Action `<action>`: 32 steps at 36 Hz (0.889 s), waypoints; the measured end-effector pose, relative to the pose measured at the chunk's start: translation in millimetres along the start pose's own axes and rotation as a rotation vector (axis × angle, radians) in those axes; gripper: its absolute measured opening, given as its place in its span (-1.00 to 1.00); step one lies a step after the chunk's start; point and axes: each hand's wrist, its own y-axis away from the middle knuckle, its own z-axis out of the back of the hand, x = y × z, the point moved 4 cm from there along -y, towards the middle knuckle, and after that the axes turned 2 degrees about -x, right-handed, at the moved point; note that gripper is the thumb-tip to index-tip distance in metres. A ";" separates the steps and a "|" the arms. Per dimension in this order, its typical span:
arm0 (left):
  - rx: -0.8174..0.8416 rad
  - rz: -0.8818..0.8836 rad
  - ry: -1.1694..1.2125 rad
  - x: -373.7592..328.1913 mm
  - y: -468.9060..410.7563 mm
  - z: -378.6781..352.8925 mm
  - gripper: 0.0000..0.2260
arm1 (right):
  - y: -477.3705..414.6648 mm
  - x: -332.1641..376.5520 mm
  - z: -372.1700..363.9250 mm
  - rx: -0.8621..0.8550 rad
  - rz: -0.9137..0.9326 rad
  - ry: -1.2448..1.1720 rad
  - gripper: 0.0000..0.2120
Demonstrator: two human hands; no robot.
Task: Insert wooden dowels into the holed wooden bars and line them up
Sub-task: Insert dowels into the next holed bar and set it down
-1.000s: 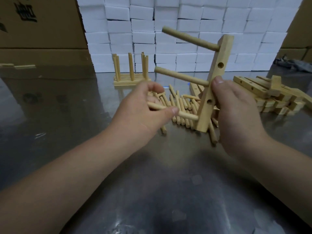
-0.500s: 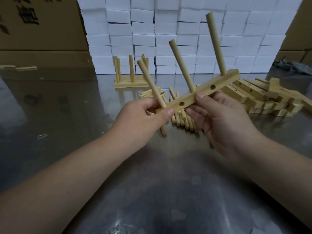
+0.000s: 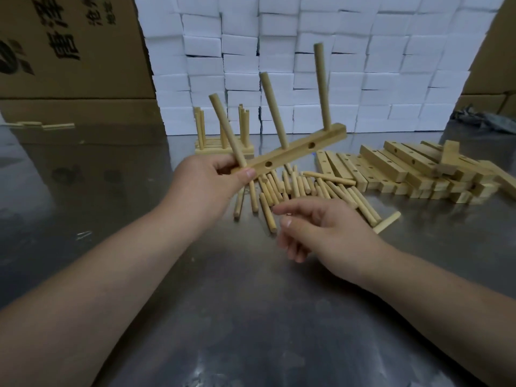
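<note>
Metal table point(image 3: 251, 317): one bar point(image 3: 296, 152), three dowels point(image 3: 273, 110).

The worktop point(image 3: 251, 317) is bare metal, glossy and mirror-like, with dull smudges and fine scratches. The bar point(image 3: 296, 152), the inserted dowels point(image 3: 272, 107), the loose dowels point(image 3: 307, 188) and the stacked bars point(image 3: 405, 169) are pale unvarnished wood, smooth and matt. The white blocks point(image 3: 335, 79) look matt and foam-like; the box point(image 3: 69, 51) is brown printed cardboard.
</note>
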 end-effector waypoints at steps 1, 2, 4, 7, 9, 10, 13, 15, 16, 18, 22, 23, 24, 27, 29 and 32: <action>-0.011 0.001 -0.018 -1.3 -4.9 3.8 -0.94 | 0.2 -0.5 -0.1 0.012 0.001 0.011 -0.86; -0.018 0.000 -0.041 -2.8 -10.7 8.2 -0.95 | 0.1 -0.7 -0.3 0.018 0.002 0.017 -0.86; -0.030 -0.005 -0.120 -4.2 -24.9 18.1 -0.91 | -0.5 -1.9 -0.1 0.023 0.008 0.022 -0.90; -0.059 0.015 -0.221 5.6 -51.3 37.7 -0.81 | -1.2 -4.4 -0.6 0.034 0.010 0.063 -0.89; -0.089 0.058 -0.254 22.3 -68.9 51.4 -0.80 | -1.6 -6.1 -1.8 0.051 0.004 0.075 -0.86; -0.103 0.080 -0.277 33.0 -76.5 57.0 -0.79 | -1.6 -6.5 -2.2 0.059 0.003 0.078 -0.86; -0.139 0.165 -0.371 67.7 -91.4 69.9 -0.73 | -1.7 -7.2 -2.4 0.074 -0.007 0.085 -0.86; -0.119 0.214 -0.453 89.4 -96.3 73.8 -0.69 | -1.5 -7.3 -2.5 0.089 -0.011 0.081 -0.88; -0.100 0.238 -0.484 99.0 -98.4 73.9 -0.67 | -1.3 -7.2 -2.5 0.097 -0.011 0.077 -0.89; -0.060 0.274 -0.512 114.1 -104.6 70.9 -0.61 | -1.6 -6.8 -2.0 0.110 -0.010 0.093 -0.91; 0.016 0.274 -0.523 123.9 -122.3 53.8 -0.64 | -2.5 -6.6 -2.5 0.119 -0.015 0.112 -0.91; 0.032 0.270 -0.520 124.4 -127.7 48.9 -0.64 | -2.7 -6.7 -2.9 0.118 -0.020 0.106 -0.91; 0.045 0.265 -0.519 125.1 -133.4 44.2 -0.64 | -2.9 -7.1 -3.1 0.115 -0.026 0.103 -0.89; 0.073 0.258 -0.522 125.8 -148.0 30.8 -0.68 | -3.6 -8.6 -3.3 0.103 -0.039 0.115 -0.82; 0.095 0.263 -0.547 126.9 -155.2 22.5 -0.74 | -4.0 -9.4 -2.8 0.102 -0.043 0.126 -0.82; 0.141 0.276 -0.616 130.0 -163.5 12.1 -0.79 | -3.7 -10.1 -1.9 0.112 -0.062 0.141 -0.81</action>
